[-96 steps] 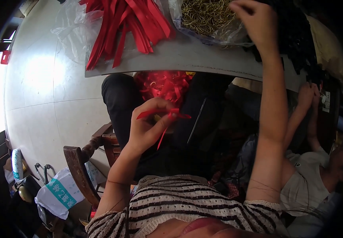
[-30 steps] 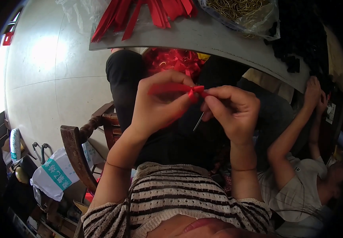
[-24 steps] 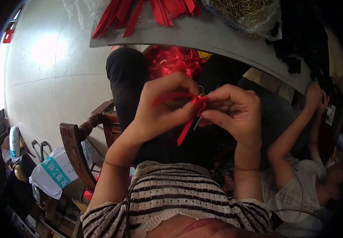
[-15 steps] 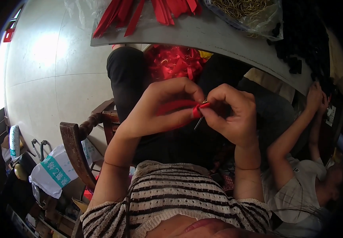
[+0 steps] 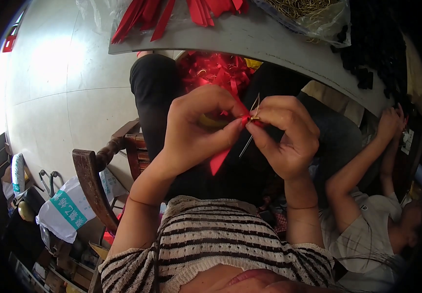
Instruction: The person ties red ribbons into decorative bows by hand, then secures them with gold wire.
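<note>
My left hand [image 5: 196, 127] pinches a red ribbon [image 5: 219, 160] between thumb and forefinger. One tail of it hangs below the fingers, and a small fold shows at the fingertips. Close against it, my right hand [image 5: 289, 136] is closed in a pinch at the same fold. A thin metal rod [image 5: 245, 146] slants down from the right fingertips. Above them sticks up a narrow gold-coloured loop [image 5: 256, 103]. Whether rod and loop are one piece is hidden by my fingers. Both hands are over my lap, their fingertips nearly touching.
A grey table [image 5: 289, 58] holds red ribbon strips [image 5: 142, 17] and a plastic bag of gold-coloured strands [image 5: 301, 7]. Between my knees is a heap of red ribbon pieces [image 5: 211, 71]. A wooden chair arm [image 5: 91, 185] is at left; another person's forearm [image 5: 362, 156] is at right.
The ribbon has turned, so its tail now points down below my left hand. Both hands have shifted slightly, and the gold-coloured loop now stands up above my right fingertips.
</note>
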Action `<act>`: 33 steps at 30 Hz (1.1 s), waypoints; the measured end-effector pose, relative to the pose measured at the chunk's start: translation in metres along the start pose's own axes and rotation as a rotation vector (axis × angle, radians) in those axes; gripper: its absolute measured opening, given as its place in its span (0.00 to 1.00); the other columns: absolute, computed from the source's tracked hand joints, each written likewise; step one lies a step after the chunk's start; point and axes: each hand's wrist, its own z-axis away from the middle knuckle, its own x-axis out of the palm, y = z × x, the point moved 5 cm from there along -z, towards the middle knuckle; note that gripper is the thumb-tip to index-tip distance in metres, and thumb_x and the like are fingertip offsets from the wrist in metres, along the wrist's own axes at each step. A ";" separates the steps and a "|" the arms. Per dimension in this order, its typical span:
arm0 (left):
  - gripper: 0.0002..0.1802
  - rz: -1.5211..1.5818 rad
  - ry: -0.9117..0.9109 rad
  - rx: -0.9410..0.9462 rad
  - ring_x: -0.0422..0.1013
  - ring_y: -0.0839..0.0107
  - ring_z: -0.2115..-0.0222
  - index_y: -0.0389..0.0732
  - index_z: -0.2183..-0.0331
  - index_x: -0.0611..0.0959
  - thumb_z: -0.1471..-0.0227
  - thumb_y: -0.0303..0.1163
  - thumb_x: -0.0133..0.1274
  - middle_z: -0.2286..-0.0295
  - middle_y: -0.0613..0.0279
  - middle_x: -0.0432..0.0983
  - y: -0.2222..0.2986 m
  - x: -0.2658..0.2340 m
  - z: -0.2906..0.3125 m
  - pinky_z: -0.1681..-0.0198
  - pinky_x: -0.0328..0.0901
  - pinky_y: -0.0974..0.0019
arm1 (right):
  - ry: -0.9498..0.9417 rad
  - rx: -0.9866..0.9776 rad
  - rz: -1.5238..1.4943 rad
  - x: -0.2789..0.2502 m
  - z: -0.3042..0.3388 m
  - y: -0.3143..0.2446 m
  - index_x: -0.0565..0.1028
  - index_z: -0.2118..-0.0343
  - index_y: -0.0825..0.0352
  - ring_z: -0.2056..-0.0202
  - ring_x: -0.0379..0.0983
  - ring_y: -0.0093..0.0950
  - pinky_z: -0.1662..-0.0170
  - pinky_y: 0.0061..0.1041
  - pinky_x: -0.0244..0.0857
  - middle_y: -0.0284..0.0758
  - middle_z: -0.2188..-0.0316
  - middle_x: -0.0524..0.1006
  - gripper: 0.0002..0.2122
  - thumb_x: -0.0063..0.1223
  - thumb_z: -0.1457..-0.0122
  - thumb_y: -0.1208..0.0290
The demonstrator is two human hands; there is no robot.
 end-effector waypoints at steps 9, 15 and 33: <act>0.08 0.081 0.134 0.028 0.70 0.71 0.72 0.33 0.73 0.82 0.62 0.19 0.59 0.73 0.58 0.74 0.005 -0.002 -0.002 0.68 0.64 0.73 | 0.156 0.279 -0.485 -0.005 0.017 0.027 0.77 0.71 0.70 0.72 0.69 0.22 0.67 0.16 0.62 0.34 0.73 0.74 0.06 0.61 0.54 0.80; 0.06 0.296 -0.053 -0.043 0.71 0.74 0.73 0.32 0.71 0.82 0.56 0.21 0.57 0.69 0.57 0.74 0.002 0.002 0.000 0.70 0.65 0.76 | -0.002 0.148 -0.258 0.002 0.006 0.032 0.78 0.64 0.70 0.72 0.68 0.22 0.67 0.18 0.61 0.34 0.70 0.72 0.13 0.50 0.42 0.65; 0.06 0.507 0.074 -0.293 0.68 0.82 0.79 0.33 0.74 0.78 0.53 0.25 0.58 0.77 0.66 0.72 -0.017 0.004 0.003 0.78 0.62 0.79 | -0.102 0.462 -0.580 0.010 0.002 0.037 0.72 0.76 0.69 0.72 0.66 0.15 0.66 0.14 0.58 0.27 0.75 0.71 0.05 0.57 0.50 0.75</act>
